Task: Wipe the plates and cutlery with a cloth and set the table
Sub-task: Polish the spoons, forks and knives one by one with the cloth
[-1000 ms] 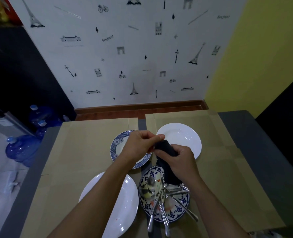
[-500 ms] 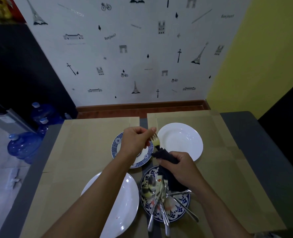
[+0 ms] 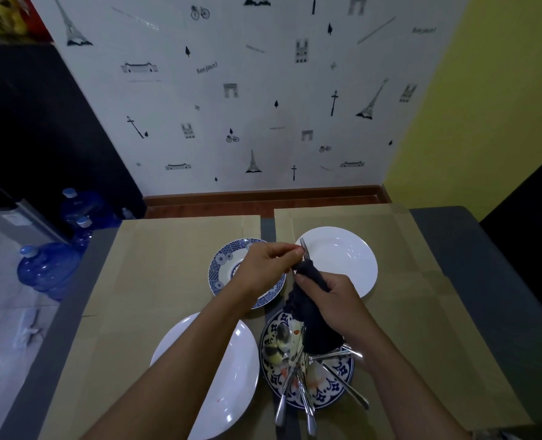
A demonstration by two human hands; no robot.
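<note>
pinching the fork just below its tines in the left hand, gripping the dark cloth round its handle with the right hand, above the patterned plate of cutlery.

Fork tines-up, handle wrapped in dark cloth, above patterned plate holding cutlery

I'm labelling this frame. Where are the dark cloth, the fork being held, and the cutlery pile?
dark cloth (image 3: 314,325): head view, on its hanging folds.
fork (image 3: 304,251): head view, on the tines above the dark cloth.
cutlery pile (image 3: 299,381): head view, where the handles cross.
</note>
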